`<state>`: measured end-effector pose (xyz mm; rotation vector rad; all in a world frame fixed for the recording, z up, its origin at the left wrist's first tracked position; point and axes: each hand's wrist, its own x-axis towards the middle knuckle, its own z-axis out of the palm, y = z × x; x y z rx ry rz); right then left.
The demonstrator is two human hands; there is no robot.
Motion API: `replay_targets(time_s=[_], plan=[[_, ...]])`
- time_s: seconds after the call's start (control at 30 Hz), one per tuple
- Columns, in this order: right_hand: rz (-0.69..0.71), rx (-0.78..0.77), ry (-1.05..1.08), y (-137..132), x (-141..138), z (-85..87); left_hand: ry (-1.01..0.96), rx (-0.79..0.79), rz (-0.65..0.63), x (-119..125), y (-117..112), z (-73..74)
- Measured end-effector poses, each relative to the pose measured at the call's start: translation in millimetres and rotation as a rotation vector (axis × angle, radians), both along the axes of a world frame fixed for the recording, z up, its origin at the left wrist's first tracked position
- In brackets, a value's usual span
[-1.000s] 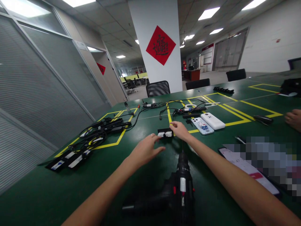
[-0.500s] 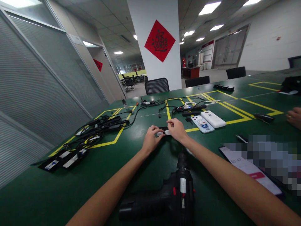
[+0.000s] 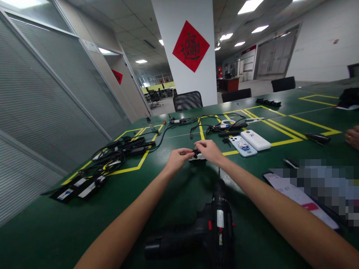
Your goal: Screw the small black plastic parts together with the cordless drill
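Observation:
My left hand (image 3: 177,158) pinches a small black piece (image 3: 195,153) between thumb and fingertips. Close against it, my right hand (image 3: 209,152) has its fingers closed on a small black-and-white part (image 3: 199,157), partly hidden behind the fingers. Both hands meet over the middle of the green table (image 3: 168,194). Between my forearms lies a black cordless drill (image 3: 220,220) on its side, its thin bit pointing away from me toward my right hand.
Black cables and adapters (image 3: 123,149) are heaped at left. A patterned phone (image 3: 242,146) and a white power bank (image 3: 255,140) lie beyond my right forearm. Another phone with a lit screen (image 3: 301,198) is at right. A co-worker's hand (image 3: 352,136) shows at the right edge.
The fingers of my left hand have straightened and drawn slightly up and left, with the small black piece now showing at their tips. My right hand has shifted slightly over the part.

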<state>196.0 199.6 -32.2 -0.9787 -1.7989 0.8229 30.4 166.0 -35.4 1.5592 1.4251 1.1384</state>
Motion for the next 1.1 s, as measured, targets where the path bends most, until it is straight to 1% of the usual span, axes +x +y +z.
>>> replay_targets(time_s=[0.07,0.1,0.2,0.27,0.33,0.4,0.43,0.5,0.53,0.57,0.6,0.67,0.73,0.8,0.83,0.87,0.9,0.97,1.03,1.1], plan=[[0.132,-0.127,0.011,-2.8,-4.5,3.2,-0.115,-0.056,-0.007,-0.3,-0.5,-1.6],[0.172,-0.201,0.026,-4.6,-6.2,4.8,-0.156,-0.07,-0.011,-0.2,-0.6,-3.4],[0.24,-0.408,0.091,-9.7,-8.0,7.9,-0.182,-0.081,-0.011,0.9,-0.1,-8.4],[0.301,-0.488,0.138,-11.3,-7.0,8.1,-0.135,-0.065,-0.014,2.2,0.0,-7.6],[0.361,-0.53,0.179,-10.3,-5.3,7.0,-0.059,-0.048,-0.039,3.3,-0.8,-2.7],[0.343,-0.565,0.21,-6.1,-3.2,4.9,0.075,0.005,-0.057,3.9,-2.8,3.4],[0.277,-0.56,0.215,-2.9,-1.9,3.5,0.176,0.069,-0.049,3.9,-4.1,5.5],[0.055,-0.496,0.211,5.7,2.0,0.1,0.408,0.266,-0.011,4.1,-6.7,5.1],[-0.086,-0.43,0.188,10.7,4.5,-1.6,0.515,0.369,0.001,4.4,-7.8,1.9],[-0.178,-0.384,0.171,15.7,7.3,-3.3,0.603,0.45,-0.003,4.7,-8.4,-3.0],[-0.233,-0.345,0.148,20.5,10.2,-4.9,0.668,0.499,-0.021,5.2,-8.5,-9.4],[-0.286,-0.298,0.109,27.7,15.6,-7.5,0.732,0.521,-0.06,6.1,-7.3,-23.8],[-0.283,-0.27,0.078,29.8,19.2,-10.0,0.735,0.507,-0.065,6.7,-4.8,-36.1],[-0.189,-0.194,-0.038,26.1,20.5,-13.5,0.705,0.5,-0.054,6.8,-2.5,-42.9],[-0.115,-0.121,-0.143,22.6,20.5,-15.6,0.687,0.5,-0.053,6.8,-1.9,-44.0],[-0.037,-0.035,-0.271,18.6,20.3,-17.9,0.665,0.501,-0.054,6.7,-1.6,-44.0],[0.012,0.056,-0.387,14.6,20.0,-20.0,0.637,0.504,-0.054,6.5,-1.6,-43.2],[0.026,0.207,-0.546,8.3,19.3,-23.1,0.562,0.502,-0.043,6.1,-2.1,-40.7],[0.012,0.282,-0.59,5.5,18.7,-23.4,0.483,0.45,-0.019,5.0,-2.2,-38.5],[0.019,0.276,-0.549,5.6,18.0,-21.0,0.415,0.332,-0.031,2.7,-1.2,-37.2]])
